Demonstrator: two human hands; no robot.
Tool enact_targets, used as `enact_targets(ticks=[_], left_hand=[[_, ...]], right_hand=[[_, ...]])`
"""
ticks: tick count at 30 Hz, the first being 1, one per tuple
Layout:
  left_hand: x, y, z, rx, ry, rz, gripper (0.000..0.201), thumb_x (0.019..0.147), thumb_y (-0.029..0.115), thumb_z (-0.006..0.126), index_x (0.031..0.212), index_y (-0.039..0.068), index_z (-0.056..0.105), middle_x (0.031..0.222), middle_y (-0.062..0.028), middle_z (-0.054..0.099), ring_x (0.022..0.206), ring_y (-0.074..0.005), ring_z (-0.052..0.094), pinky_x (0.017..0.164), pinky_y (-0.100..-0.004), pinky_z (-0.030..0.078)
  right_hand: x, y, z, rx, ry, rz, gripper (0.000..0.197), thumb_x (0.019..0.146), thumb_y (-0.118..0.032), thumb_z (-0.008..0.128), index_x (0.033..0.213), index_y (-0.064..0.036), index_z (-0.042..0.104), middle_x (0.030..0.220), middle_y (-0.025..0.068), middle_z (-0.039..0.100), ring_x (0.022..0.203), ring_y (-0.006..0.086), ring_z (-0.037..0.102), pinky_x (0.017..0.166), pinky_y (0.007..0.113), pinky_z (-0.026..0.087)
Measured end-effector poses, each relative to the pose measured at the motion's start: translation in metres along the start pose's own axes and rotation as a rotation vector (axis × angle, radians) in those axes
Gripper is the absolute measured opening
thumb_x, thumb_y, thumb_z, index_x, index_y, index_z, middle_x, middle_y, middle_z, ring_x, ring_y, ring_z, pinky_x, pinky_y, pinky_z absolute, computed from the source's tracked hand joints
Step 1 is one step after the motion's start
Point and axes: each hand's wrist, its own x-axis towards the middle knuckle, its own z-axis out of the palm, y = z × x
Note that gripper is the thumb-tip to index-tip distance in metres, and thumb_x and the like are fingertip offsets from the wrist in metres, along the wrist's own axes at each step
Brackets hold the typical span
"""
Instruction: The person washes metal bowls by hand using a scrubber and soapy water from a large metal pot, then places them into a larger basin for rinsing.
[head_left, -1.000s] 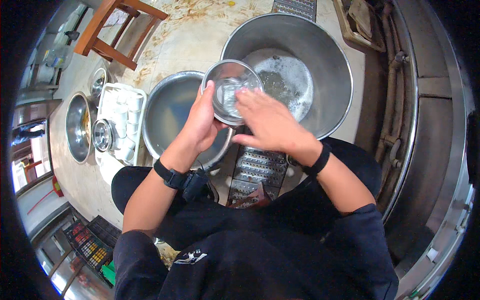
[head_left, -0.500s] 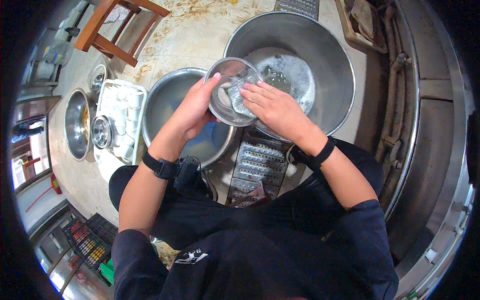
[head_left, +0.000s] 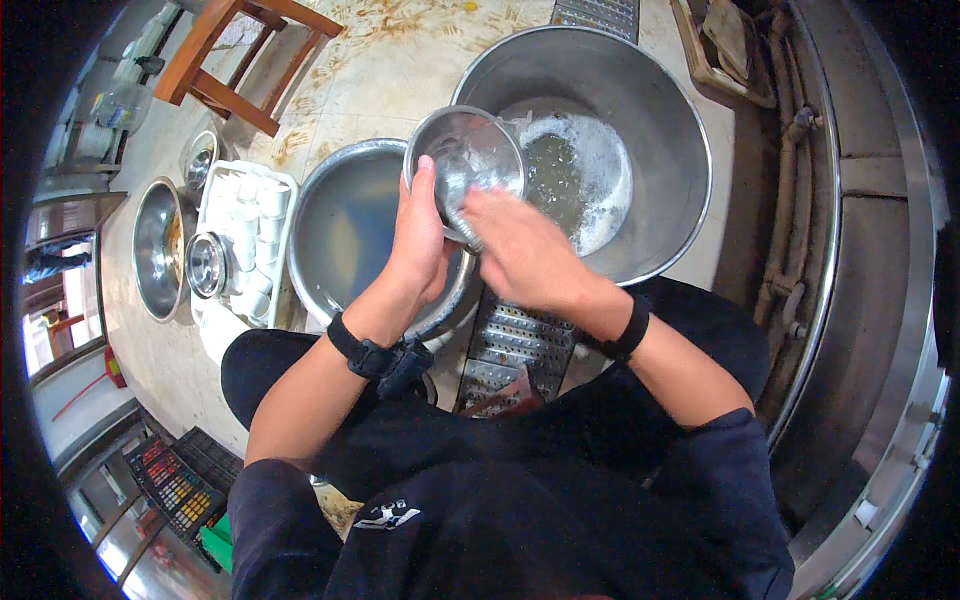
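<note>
A small, shiny grey round bowl (head_left: 452, 150) is tilted above the gap between two big metal tubs. My left hand (head_left: 418, 235) is closed on its left side, thumb over the rim. My right hand (head_left: 530, 250) is at the bowl's near right part, its fingers smeared by motion; I cannot make out what lies under them. Behind the right hand is the large deep pot (head_left: 672, 150) with foamy, greyish water (head_left: 560, 185). Left of the bowl stands a wide basin (head_left: 325, 215) of cloudy water.
On the left, a white rack (head_left: 285, 185) holds several white cups (head_left: 245, 235) and a steel bowl (head_left: 206, 264). Steel basins (head_left: 155, 250) stand beyond it. A wooden stool (head_left: 225, 95) is at the far left. A perforated metal grate (head_left: 515, 340) lies near my knees; pipes (head_left: 785, 200) run along the right.
My right hand has moved nearer and slightly left, off the silvery pad-like thing it pressed inside the bowl. My left hand has turned more upright, and the bowl is tilted differently.
</note>
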Motion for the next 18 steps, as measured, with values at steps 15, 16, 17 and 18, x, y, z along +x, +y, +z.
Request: enact_targets(ticks=[15,16,17,18], left_hand=[[-0.008,-0.032,-0.001,0.107,-0.123,0.260,0.065,0.100,0.045,0.058,0.151,0.016,0.031,0.136,-0.0093,0.048,0.125,-0.0226,0.049,0.110,-0.0414,0.039],[-0.010,-0.027,0.001,0.106,-0.127,0.254,0.065,0.100,0.045,0.058,0.151,0.016,0.031,0.136,-0.0093,0.048,0.125,-0.0226,0.049,0.110,-0.0414,0.039],[-0.011,-0.021,0.003,0.139,-0.163,0.358,0.066,0.099,0.045,0.058,0.151,0.015,0.031,0.136,-0.0100,0.047,0.125,-0.0225,0.048,0.109,-0.0411,0.039],[-0.012,-0.016,0.006,0.171,-0.200,0.462,0.067,0.098,0.045,0.058,0.151,0.014,0.032,0.136,-0.0106,0.047,0.125,-0.0224,0.048,0.109,-0.0407,0.040]], right_hand=[[0.011,-0.022,-0.012,0.206,-0.090,0.256,0.027,0.087,-0.003,0.055,0.113,0.0067,0.056,0.110,0.0266,0.065,0.102,0.0449,0.063,0.085,0.049,0.054],[0.011,-0.025,-0.012,0.205,-0.092,0.262,0.027,0.087,-0.003,0.055,0.113,0.0067,0.056,0.110,0.0266,0.065,0.102,0.0449,0.063,0.085,0.049,0.054],[0.011,-0.027,-0.012,0.270,0.032,0.170,0.023,0.085,-0.003,0.059,0.105,0.0058,0.054,0.104,0.0275,0.062,0.096,0.0482,0.060,0.080,0.052,0.051],[0.010,-0.028,-0.012,0.333,0.157,0.077,0.020,0.083,-0.003,0.063,0.098,0.0049,0.052,0.098,0.0284,0.059,0.090,0.0515,0.057,0.075,0.055,0.048]])
